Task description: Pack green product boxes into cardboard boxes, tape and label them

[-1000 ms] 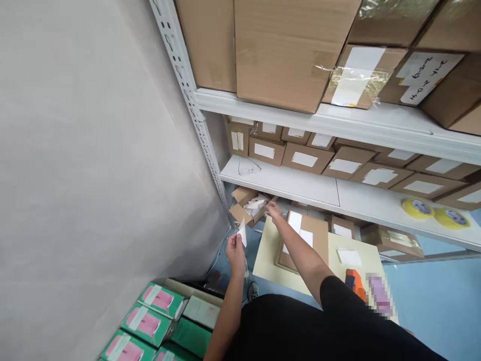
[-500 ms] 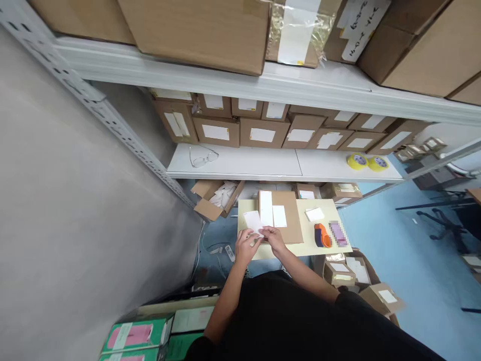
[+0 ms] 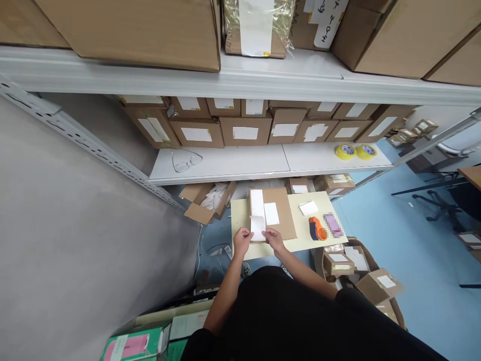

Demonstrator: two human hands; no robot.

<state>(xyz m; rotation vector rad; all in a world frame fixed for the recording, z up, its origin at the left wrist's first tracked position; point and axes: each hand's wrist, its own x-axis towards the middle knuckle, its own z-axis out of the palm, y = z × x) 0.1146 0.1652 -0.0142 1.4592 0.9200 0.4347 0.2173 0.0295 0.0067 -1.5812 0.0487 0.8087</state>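
Note:
A flat cardboard box (image 3: 286, 215) lies on the pale yellow tabletop (image 3: 300, 244), with a long white label (image 3: 257, 200) and a smaller white label (image 3: 271, 214) on its top. Over the box's near left corner is another white label (image 3: 257, 228), stretched between my hands. My left hand (image 3: 242, 241) pinches its left edge, fingers closed. At its right edge, my right hand (image 3: 274, 238) pinches it too. The label's upper end overlaps the long label; whether it is stuck down I cannot tell.
To the right lie a white paper stack (image 3: 308, 208), an orange tape dispenser (image 3: 317, 229) and a blurred purple item (image 3: 332, 225). Eyeglasses (image 3: 188, 163) and yellow tape rolls (image 3: 344, 151) rest on the shelf (image 3: 240, 163). An open carton (image 3: 203, 213) stands left; a box-filled bin (image 3: 400, 313) right.
The white label has moved from a tilted position above the box's left edge to lie straighter over its near left corner. My hands have spread apart to its two sides. The view has shifted.

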